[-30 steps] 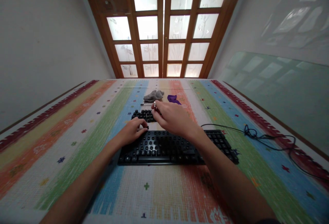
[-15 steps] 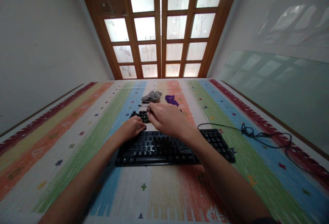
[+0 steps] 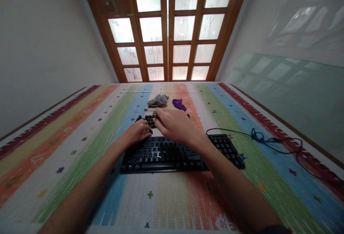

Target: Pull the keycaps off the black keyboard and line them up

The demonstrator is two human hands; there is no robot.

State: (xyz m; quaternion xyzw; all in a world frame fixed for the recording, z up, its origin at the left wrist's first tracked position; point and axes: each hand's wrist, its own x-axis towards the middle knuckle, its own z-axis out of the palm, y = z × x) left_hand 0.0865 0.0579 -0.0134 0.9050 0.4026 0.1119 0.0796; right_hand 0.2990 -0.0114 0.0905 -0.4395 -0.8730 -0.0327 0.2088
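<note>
A black keyboard (image 3: 161, 155) lies flat on the striped cloth, its key bed partly covered by my right forearm. Just behind it are several loose black keycaps (image 3: 148, 118), partly hidden by my hands. My left hand (image 3: 138, 132) is at the keyboard's back left edge, its fingertips closed on a small black keycap (image 3: 151, 131). Curled into a closed grip, my right hand (image 3: 174, 123) is above the loose keycaps and holds a small shiny metal piece (image 3: 155, 113); its kind cannot be made out.
Behind the hands lie a crumpled grey cloth (image 3: 158, 100) and a purple cloth (image 3: 179, 104). A thin stick with a dark end (image 3: 146, 110) lies near the grey one. The black cable (image 3: 264, 139) is looped at the right. A glass-paned wooden door (image 3: 168, 40) stands beyond the table.
The left fingers have shifted slightly around the small keycap. My right hand stays almost in place. The whole view has moved very slightly.
</note>
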